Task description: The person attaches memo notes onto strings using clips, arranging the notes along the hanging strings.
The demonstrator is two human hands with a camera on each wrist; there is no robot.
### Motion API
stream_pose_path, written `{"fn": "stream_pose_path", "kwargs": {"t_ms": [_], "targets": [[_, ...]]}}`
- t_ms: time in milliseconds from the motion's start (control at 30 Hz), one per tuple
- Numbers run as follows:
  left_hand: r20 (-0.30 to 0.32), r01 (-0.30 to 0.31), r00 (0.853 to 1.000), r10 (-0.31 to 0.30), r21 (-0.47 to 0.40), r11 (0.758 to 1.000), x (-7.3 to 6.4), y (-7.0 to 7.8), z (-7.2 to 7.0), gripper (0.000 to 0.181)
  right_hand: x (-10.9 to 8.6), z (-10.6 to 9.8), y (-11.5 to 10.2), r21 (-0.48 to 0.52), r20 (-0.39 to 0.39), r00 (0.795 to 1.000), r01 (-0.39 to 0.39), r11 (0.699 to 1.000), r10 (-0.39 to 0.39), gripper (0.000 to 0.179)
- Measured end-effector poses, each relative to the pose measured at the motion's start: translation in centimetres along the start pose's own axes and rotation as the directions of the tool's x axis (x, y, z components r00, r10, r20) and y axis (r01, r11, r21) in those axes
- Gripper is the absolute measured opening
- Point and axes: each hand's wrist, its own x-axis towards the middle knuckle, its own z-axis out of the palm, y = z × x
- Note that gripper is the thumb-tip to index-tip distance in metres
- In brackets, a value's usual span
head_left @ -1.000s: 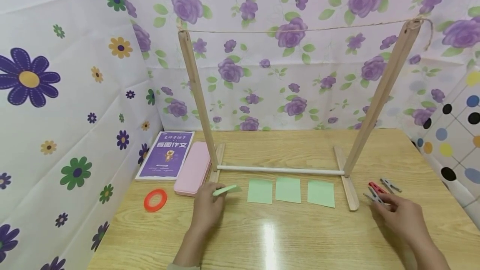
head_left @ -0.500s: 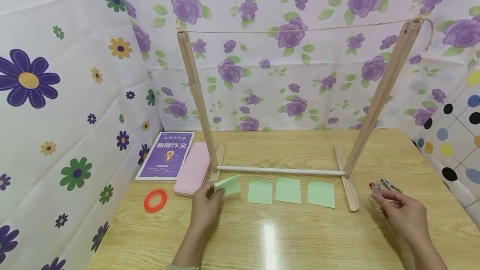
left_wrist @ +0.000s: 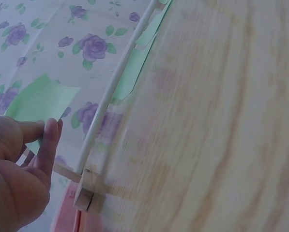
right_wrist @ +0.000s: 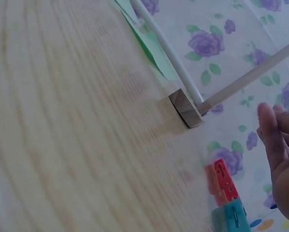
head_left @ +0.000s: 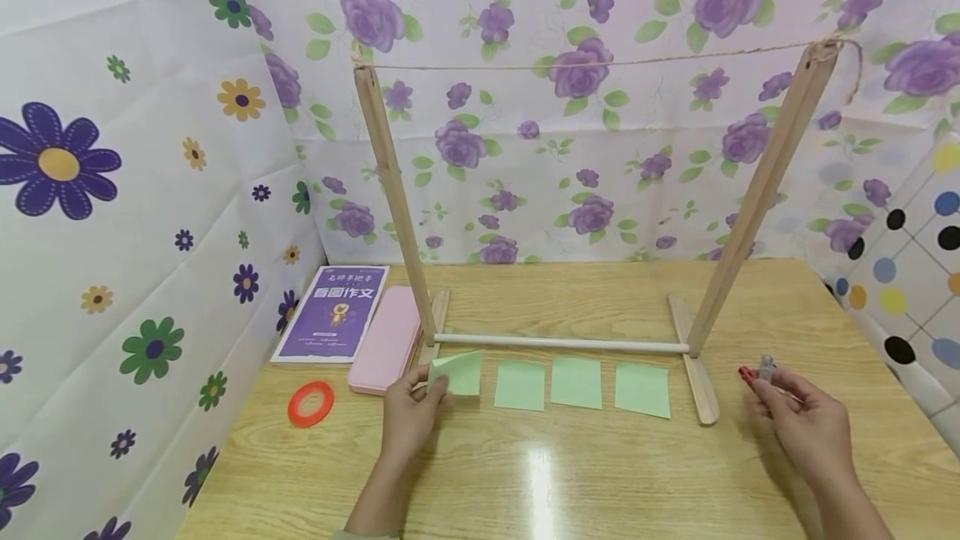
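Note:
My left hand (head_left: 412, 411) pinches a green sticky note (head_left: 461, 373) between thumb and fingers. The note is lifted off the table and slightly bent, also in the left wrist view (left_wrist: 42, 99). My right hand (head_left: 810, 423) pinches a small grey clothespin (head_left: 767, 367) at its fingertips, raised above the table. A red clothespin (head_left: 746, 373) lies just left of those fingers. In the right wrist view, the right hand (right_wrist: 282, 145) is partly cut off, and the red clothespin (right_wrist: 225, 180) lies beside a teal clothespin (right_wrist: 235, 216).
Green sticky notes (head_left: 576, 382) lie in a row before a wooden frame (head_left: 405, 223), which has a white bottom bar (head_left: 562, 343) and a twine string (head_left: 525, 67) across its top. At left are a pink case (head_left: 386, 342), a purple booklet (head_left: 333, 315) and an orange-red tape ring (head_left: 293, 412).
My left hand has turned its sticky note from nearly edge-on to face the head camera. My right hand has lifted the grey clothespin slightly and turned it upright.

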Motion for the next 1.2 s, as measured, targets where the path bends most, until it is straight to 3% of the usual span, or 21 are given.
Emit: {"fn": "stream_pose_path", "kwargs": {"t_ms": [67, 167, 267, 500, 667, 767, 867, 967, 1100, 1200], "targets": [[0.009, 0.001, 1.0, -0.001, 0.001, 1.0, -0.1, 0.0, 0.0, 0.019, 0.0, 0.1, 0.0, 0.054, 0.035, 0.998, 0.054, 0.997, -0.056, 0.032], [0.013, 0.004, 1.0, -0.004, -0.001, 1.0, -0.2, 0.0, -0.1, 0.021, -0.1, 0.2, 0.0, 0.179, 0.104, 0.984, 0.127, 0.976, -0.147, 0.044], [0.016, 0.019, 1.0, -0.019, -0.013, 1.0, -0.2, 0.1, -0.1, 0.024, -0.1, 0.3, -0.3, 0.179, 0.117, 0.972, 0.181, 0.967, -0.203, 0.043], [0.006, 0.041, 0.999, -0.041, -0.057, 0.998, 0.0, 0.5, 0.0, 0.023, -0.1, 1.2, -1.8, 0.219, 0.066, 0.98, 0.169, 0.961, -0.188, 0.027], [-0.009, 0.047, 0.999, -0.047, -0.04, 0.998, 0.2, 1.0, -0.1, 0.024, 0.1, 2.0, -2.5, 0.256, 0.074, 0.942, 0.299, 0.919, -0.327, 0.034], [0.001, 0.041, 0.999, -0.041, -0.066, 0.997, 0.3, 1.4, 0.0, 0.026, 0.1, 2.4, -3.2, 0.272, 0.065, 0.929, 0.336, 0.902, -0.365, 0.031], [0.018, 0.023, 1.0, -0.021, -0.121, 0.992, 0.5, 1.8, 0.1, 0.026, 0.1, 2.8, -4.2, 0.206, 0.064, 0.931, 0.339, 0.918, -0.359, 0.028], [0.018, 0.014, 1.0, -0.011, -0.15, 0.989, 0.7, 2.2, 0.3, 0.023, -0.1, 3.0, -5.3, 0.028, 0.1, 0.931, 0.351, 0.936, -0.352, 0.032], [0.001, 0.005, 1.0, -0.004, -0.165, 0.986, 1.1, 2.7, 0.6, 0.023, -0.1, 3.2, -7.1, -0.169, 0.182, 0.905, 0.414, 0.895, -0.384, 0.035], [-0.013, -0.005, 1.0, 0.003, -0.16, 0.987, 1.3, 3.1, 0.7, 0.022, 0.1, 3.6, -8.5, -0.179, 0.233, 0.88, 0.457, 0.871, -0.414, 0.033]]}}
